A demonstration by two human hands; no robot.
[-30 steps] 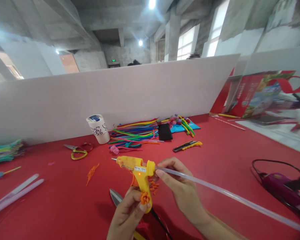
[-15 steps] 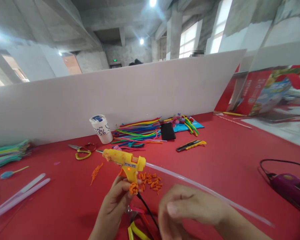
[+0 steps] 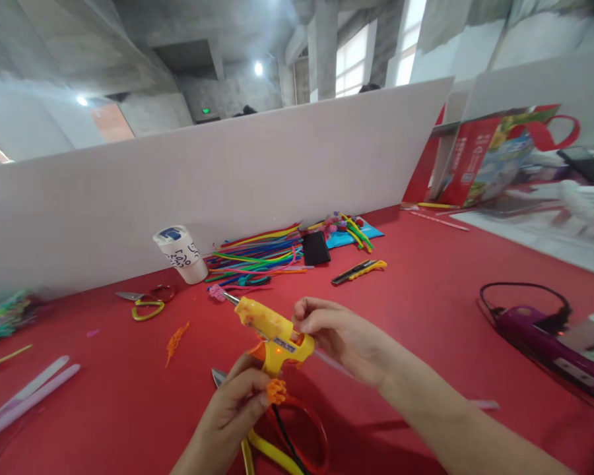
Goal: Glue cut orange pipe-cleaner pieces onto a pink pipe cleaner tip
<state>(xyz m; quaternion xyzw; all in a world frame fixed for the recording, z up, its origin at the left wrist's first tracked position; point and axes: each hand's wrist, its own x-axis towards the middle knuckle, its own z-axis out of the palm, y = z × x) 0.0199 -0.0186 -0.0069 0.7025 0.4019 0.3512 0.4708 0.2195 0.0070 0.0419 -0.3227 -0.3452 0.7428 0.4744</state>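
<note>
Yellow plastic hot-glue gun (image 3: pixel 271 328) between the hands, above the red tabletop (image 3: pixel 400 316). Left hand (image 3: pixel 237 399) closed on its handle, also pinching an orange petalled cluster (image 3: pixel 276 391). Right hand (image 3: pixel 339 335) half-curled at gun's rear; grip cannot be told. Yellow-and-red-handled metal scissors (image 3: pixel 272 451) beneath, partly hidden by left hand. White tapered cup (image 3: pixel 194 272) carries black lettering (image 3: pixel 180 257); gun label (image 3: pixel 284 344) unreadable.

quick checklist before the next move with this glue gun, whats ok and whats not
1. Glue gun held: ok, left hand grips its handle.
2. Indicator light: ok, lit.
3. Glue stick fully seated: cannot tell; it trails from the gun's rear, partly hidden.
4. Orange piece held: ok, pinched in the left hand.
5. Right hand away from nozzle: ok, it is at the gun's rear.
6. Cord clear of near scissors: not ok, crosses them in view.
</note>
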